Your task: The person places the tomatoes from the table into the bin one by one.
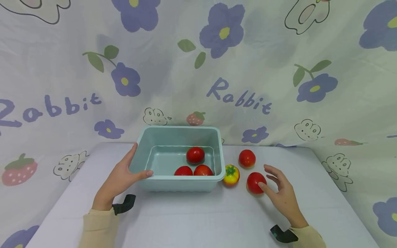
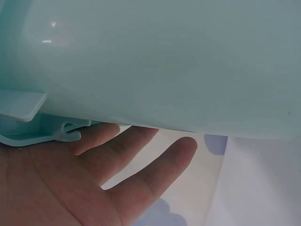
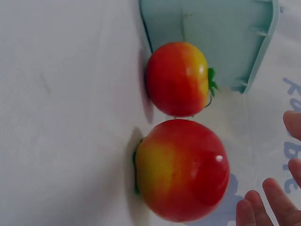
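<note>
My left hand [image 1: 122, 174] holds a pale blue-green plastic bin [image 1: 181, 185] at its front left corner, thumb over the rim and fingers along the outside wall. The left wrist view shows those fingers [image 2: 150, 181] spread below the rim. Inside the bin lie three red tomatoes [image 1: 195, 155], two partly hidden by the front rim. My right hand [image 1: 283, 196] is beside a red tomato [image 1: 255, 183], fingers spread and thumb tip overlapping its edge in the head view. That tomato [image 3: 181, 169] looks large and yellow-patched in the right wrist view, fingers apart from it.
A yellow-and-red tomato [image 1: 231, 175] with a green calyx sits close to the bin's right wall. Behind it to the right is another red tomato [image 1: 247, 158]. All stand on a white table [image 1: 198, 220], with a flower-and-rabbit printed cloth [image 1: 173, 69] hanging behind.
</note>
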A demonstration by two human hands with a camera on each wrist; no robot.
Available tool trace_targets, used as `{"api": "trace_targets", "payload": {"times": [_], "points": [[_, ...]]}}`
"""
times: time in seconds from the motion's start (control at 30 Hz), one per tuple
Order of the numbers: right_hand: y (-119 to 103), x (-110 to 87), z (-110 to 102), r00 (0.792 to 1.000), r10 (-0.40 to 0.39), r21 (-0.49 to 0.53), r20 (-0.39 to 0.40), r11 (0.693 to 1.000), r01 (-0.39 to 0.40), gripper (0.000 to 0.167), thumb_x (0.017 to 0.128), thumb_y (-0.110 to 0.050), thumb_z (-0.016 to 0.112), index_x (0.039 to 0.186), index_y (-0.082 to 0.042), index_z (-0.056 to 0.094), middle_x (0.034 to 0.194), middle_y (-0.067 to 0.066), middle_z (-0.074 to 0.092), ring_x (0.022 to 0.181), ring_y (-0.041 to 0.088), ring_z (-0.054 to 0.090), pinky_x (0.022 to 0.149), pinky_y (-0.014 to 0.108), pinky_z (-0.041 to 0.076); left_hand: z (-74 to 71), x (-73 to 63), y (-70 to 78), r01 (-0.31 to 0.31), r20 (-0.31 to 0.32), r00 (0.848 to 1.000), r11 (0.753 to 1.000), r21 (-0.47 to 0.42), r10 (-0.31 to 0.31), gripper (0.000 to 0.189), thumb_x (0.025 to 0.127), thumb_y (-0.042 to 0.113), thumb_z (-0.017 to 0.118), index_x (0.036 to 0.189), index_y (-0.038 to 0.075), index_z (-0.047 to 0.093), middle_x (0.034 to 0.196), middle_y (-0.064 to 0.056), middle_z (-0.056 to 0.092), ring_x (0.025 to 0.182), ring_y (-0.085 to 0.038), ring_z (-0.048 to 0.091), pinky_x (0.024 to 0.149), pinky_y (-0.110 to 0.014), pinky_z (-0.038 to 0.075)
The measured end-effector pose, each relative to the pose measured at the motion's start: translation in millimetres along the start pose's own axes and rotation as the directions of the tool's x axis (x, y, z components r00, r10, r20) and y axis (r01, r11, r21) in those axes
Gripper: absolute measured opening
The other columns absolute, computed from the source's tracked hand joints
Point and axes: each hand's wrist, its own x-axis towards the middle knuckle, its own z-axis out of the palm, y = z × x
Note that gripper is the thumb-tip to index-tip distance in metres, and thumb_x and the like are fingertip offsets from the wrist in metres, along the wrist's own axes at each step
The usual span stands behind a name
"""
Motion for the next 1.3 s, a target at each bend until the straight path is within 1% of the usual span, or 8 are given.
{"api": "trace_targets", "payload": {"times": [0.23,0.53,0.73,0.87,0.97,1.07,1.17,1.3], "points": [[8.3,-1.3,-0.5,0.999,0.042,-0.013,0.021,0.999,-0.041,0.063,0.085,0.001,0.078,0.142,-0.004,0.051,0.141,0.014,0.054,0.125,0.003,0.047,0.1,0.009,0.04,-0.3,-0.4,2.8,-0.001,-0.001,1.0,1.0,0.007,0.001,0.116,0.085,0.043,0.079,0.162,0.015,-0.003,0.168,-0.012,0.003,0.152,-0.043,0.007,0.112,-0.073,0.018],[18.9,-3.1,-1.6,0.988,0.125,-0.051,0.085,0.991,-0.121,0.067,0.087,-0.009,0.079,0.146,-0.005,0.046,0.146,0.013,0.049,0.13,0.028,0.046,0.1,0.008,0.038,-0.8,-0.2,3.0,0.005,-0.002,1.0,1.0,0.024,-0.005,0.116,0.085,0.043,0.079,0.162,0.014,-0.003,0.168,-0.012,0.003,0.152,-0.044,0.007,0.112,-0.073,0.018],[24.8,-2.1,-1.9,0.961,0.241,-0.052,0.14,0.97,-0.236,0.071,0.088,-0.018,0.08,0.148,-0.007,0.044,0.146,0.018,0.048,0.131,0.037,0.048,0.101,0.018,0.044,-0.9,-0.8,2.7,0.008,0.0,1.0,1.0,0.019,-0.008,0.116,0.085,0.044,0.079,0.163,0.015,-0.003,0.168,-0.012,0.003,0.152,-0.043,0.007,0.112,-0.073,0.018],[31.4,-3.1,-1.5,0.941,0.283,-0.045,0.185,0.959,-0.279,0.075,0.086,-0.021,0.081,0.149,-0.006,0.043,0.147,0.02,0.047,0.132,0.04,0.047,0.097,0.015,0.045,0.1,-0.6,2.0,0.005,0.0,1.0,1.0,0.02,-0.005,0.116,0.085,0.043,0.079,0.163,0.016,-0.003,0.168,-0.012,0.003,0.152,-0.043,0.007,0.112,-0.073,0.018],[35.1,-4.0,-0.4,0.937,0.285,-0.052,0.2,0.959,-0.28,0.077,0.085,-0.023,0.082,0.149,-0.005,0.043,0.147,0.019,0.048,0.133,0.039,0.045,0.093,0.01,0.043,0.6,0.0,1.1,0.006,-0.002,1.0,1.0,0.029,-0.006,0.116,0.085,0.044,0.079,0.162,0.016,-0.003,0.168,-0.012,0.003,0.152,-0.044,0.008,0.112,-0.073,0.019],[36.2,-4.7,0.4,0.932,0.295,-0.06,0.211,0.956,-0.288,0.077,0.085,-0.023,0.083,0.149,-0.006,0.043,0.147,0.018,0.048,0.133,0.039,0.046,0.093,0.011,0.043,0.6,0.6,0.7,0.008,-0.002,1.0,0.999,0.038,-0.008,0.116,0.085,0.044,0.079,0.163,0.016,-0.003,0.168,-0.013,0.003,0.151,-0.045,0.008,0.111,-0.073,0.019],[36.4,-4.9,1.0,0.929,0.298,-0.073,0.221,0.954,-0.289,0.078,0.084,-0.022,0.083,0.149,-0.007,0.043,0.147,0.017,0.049,0.133,0.038,0.045,0.096,0.016,0.046,0.4,0.6,0.7,0.01,-0.003,1.0,0.999,0.04,-0.01,0.117,0.085,0.044,0.079,0.163,0.016,-0.003,0.168,-0.013,0.003,0.151,-0.045,0.008,0.111,-0.073,0.019],[37.1,-4.2,2.3,0.919,0.316,-0.085,0.237,0.949,-0.304,0.079,0.084,-0.022,0.083,0.15,-0.008,0.042,0.147,0.016,0.049,0.133,0.038,0.045,0.102,0.041,0.051,0.0,0.2,0.3,0.008,-0.004,1.0,0.999,0.04,-0.008,0.117,0.085,0.044,0.079,0.163,0.015,-0.003,0.168,-0.013,0.003,0.151,-0.044,0.008,0.112,-0.073,0.019]]}}
